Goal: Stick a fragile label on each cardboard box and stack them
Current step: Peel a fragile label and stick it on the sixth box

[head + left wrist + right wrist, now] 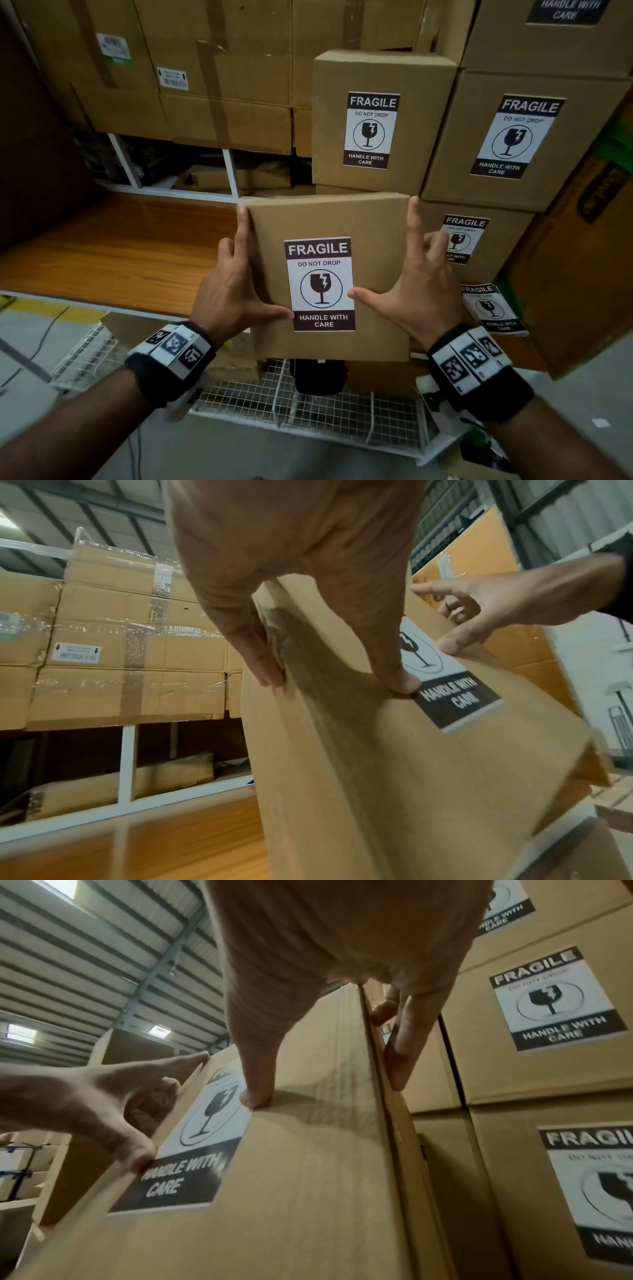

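Note:
I hold a flat cardboard box (376,240) upright in the air between both hands, its white-and-black fragile label (320,284) facing me. My left hand (236,284) presses the box's left side with straight fingers, thumb on the front at the label's lower left corner. My right hand (411,284) presses the right side, index finger straight up the edge, thumb touching the label's right edge. In the left wrist view the left hand (308,615) lies on the box (377,777). The right wrist view shows the right hand (325,1001) on the box (291,1204).
Labelled boxes stand stacked behind and right: one (380,126), a second (513,137), a lower one (472,240). Loose fragile labels (493,310) lie at the right. A wooden shelf top (120,250) stretches left. A white wire rack (308,404) is below. Large cartons (205,68) fill the back.

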`<action>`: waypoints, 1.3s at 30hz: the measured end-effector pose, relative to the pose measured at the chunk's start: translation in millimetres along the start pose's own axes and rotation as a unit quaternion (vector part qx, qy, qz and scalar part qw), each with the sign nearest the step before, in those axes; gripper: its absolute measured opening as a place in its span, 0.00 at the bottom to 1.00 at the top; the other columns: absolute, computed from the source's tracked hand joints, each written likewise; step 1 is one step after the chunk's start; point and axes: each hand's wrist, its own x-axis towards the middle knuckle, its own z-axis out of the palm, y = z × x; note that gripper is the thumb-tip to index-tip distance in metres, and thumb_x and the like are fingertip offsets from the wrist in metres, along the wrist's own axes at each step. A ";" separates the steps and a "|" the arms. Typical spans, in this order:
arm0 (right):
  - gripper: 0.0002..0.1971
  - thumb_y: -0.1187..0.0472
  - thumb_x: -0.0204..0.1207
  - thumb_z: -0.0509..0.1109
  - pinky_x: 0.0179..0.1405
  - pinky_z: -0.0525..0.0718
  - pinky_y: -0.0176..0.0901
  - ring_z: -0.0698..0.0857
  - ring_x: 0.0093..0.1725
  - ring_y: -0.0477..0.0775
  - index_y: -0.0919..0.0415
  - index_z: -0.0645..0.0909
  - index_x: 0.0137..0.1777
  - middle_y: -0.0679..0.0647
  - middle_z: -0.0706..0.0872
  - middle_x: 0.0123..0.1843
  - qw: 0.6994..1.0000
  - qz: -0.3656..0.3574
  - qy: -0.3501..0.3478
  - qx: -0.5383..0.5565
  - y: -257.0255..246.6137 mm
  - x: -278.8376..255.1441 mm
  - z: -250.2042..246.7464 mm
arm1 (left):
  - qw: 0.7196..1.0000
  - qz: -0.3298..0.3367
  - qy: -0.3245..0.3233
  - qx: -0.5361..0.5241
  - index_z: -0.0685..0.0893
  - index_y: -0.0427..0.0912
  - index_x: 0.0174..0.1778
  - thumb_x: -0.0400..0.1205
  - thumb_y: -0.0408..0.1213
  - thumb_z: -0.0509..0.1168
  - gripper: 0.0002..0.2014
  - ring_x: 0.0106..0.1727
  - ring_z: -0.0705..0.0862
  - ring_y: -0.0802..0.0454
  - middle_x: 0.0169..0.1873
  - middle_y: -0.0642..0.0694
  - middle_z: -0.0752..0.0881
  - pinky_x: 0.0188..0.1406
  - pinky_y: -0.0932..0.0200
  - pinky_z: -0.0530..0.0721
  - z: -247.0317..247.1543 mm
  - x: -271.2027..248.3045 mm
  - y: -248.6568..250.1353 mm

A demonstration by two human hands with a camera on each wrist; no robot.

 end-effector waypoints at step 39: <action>0.59 0.54 0.73 0.74 0.90 0.45 0.68 0.35 0.91 0.65 0.68 0.34 0.90 0.64 0.31 0.92 0.958 -0.148 -0.148 -0.196 45.5 -108.1 214.3 | 0.977 0.110 0.010 0.182 0.66 0.51 0.86 0.71 0.58 0.81 0.50 0.86 0.61 0.33 0.85 0.39 0.65 0.84 0.36 0.63 69.3 57.2 -13.6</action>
